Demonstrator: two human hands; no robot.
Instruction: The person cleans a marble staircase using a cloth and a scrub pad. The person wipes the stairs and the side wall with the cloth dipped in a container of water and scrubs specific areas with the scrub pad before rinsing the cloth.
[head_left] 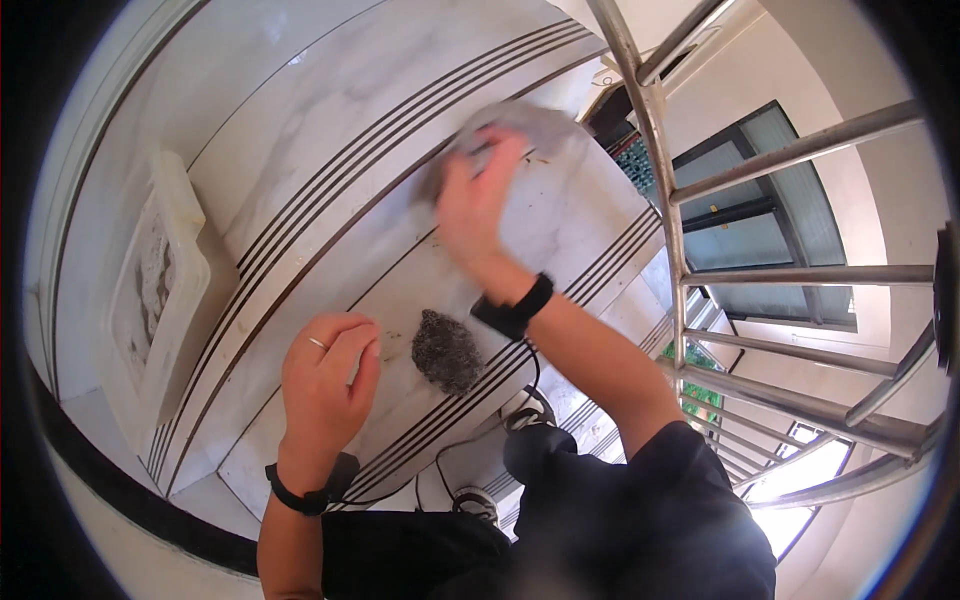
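Note:
My right hand (478, 200) is closed on a grey cloth (545, 130), pressing it onto the marble stair tread (570, 205) near the riser. Both are smeared by motion. Lower left, my left hand (330, 375) hovers over the lower part of the steps, its fingers curled in toward the thumb, with nothing visible in them. Just right of it lies a dark grey, rough, oval lump (447, 353) that looks like a scouring pad; its exact kind is unclear. Small dark crumbs are scattered on the tread around the lump and near the cloth.
A white plastic basin (205, 265) with murky grey contents stands at the left on a step. Metal railing bars (800, 275) rise along the right side. Below, my shoes (475, 503) rest on lower steps, and thin black cables (437, 470) hang from my wristbands.

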